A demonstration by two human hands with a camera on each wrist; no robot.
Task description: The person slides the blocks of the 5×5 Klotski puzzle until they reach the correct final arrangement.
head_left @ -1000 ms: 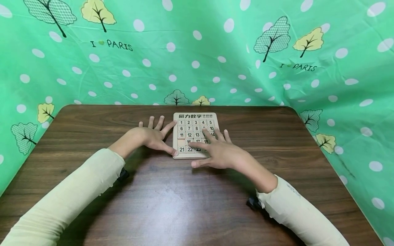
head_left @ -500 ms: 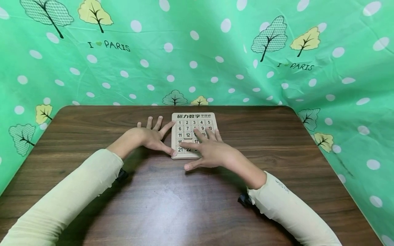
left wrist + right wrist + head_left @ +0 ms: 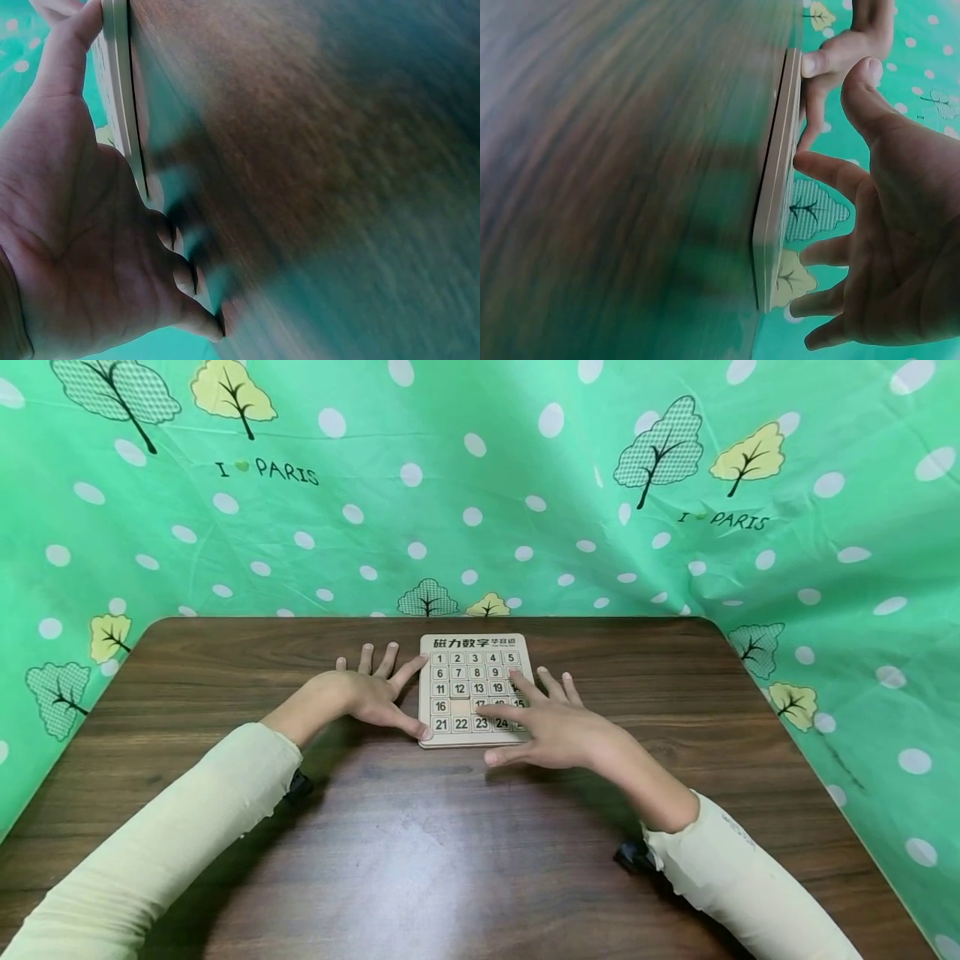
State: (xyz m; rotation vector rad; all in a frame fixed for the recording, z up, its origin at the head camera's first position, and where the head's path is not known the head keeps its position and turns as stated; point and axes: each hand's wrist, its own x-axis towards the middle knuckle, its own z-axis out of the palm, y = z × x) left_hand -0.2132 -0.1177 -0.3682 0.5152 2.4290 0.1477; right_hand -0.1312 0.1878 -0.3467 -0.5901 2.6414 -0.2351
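Note:
A pale wooden number sliding puzzle (image 3: 474,643) lies flat at the table's far middle. My left hand (image 3: 367,697) rests at its left edge with fingers spread, the thumb on the near left corner and the index finger farther up the edge. My right hand (image 3: 558,735) reaches over the puzzle's right side, fingers extended. Its index fingertip touches or hovers just above tile 17 (image 3: 480,703). A bare gap (image 3: 460,707) shows between tile 16 (image 3: 440,707) and tile 17. The right hand hides some right-hand tiles. In the right wrist view the board (image 3: 776,187) appears edge-on, below the right fingers.
The dark wood-grain table (image 3: 390,852) extends around the puzzle. Behind it hangs a green curtain (image 3: 517,460) with white dots and printed trees, running along the table's far edge and sides.
Tile 16 has slid left into the row's first place, so the gap now lies to its right. The right hand went left, then back right to tile 17. The left hand has stayed put.

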